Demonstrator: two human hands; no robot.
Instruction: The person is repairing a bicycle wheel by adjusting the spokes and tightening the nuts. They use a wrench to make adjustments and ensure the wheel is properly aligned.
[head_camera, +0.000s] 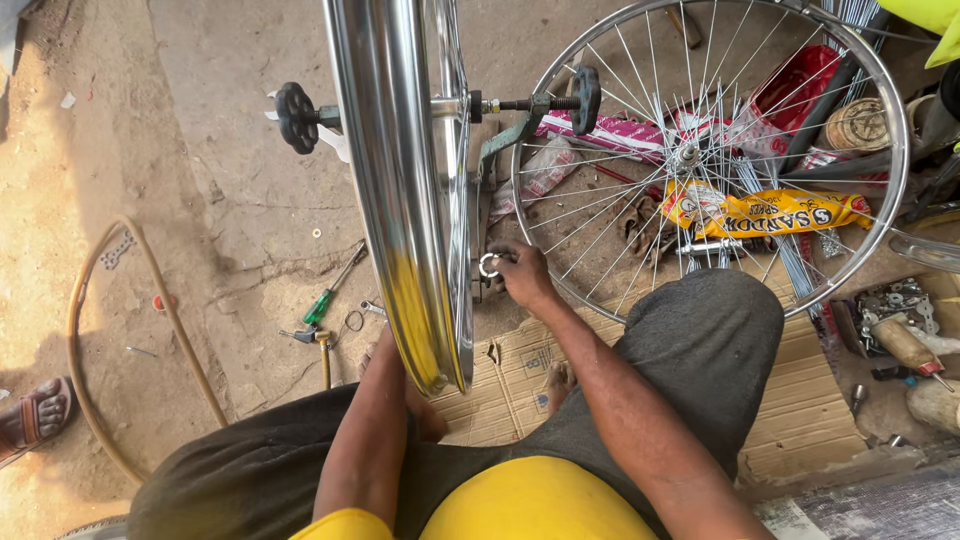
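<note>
Where spokes gleam, fingers (508, 262) on ring-shaped spoke key (488, 265)

Upper centre, a shiny silver wheel rim (400, 190) mirrors some yellow. Left of centre lies a green-handled screwdriver (328, 292). At right, a yellow packet (770, 212) with red and black print; above it, a pink-and-white striped packet (605, 135). Bottom: yellow shirt (530, 505), grey trousers (700, 345).

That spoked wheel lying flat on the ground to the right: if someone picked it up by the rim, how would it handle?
The spoked wheel looks stiff: a metal rim laced with many thin spokes. Probably light for its size, being mostly open space. The shiny rim may be slippery, and stood on edge it would likely roll.
</note>
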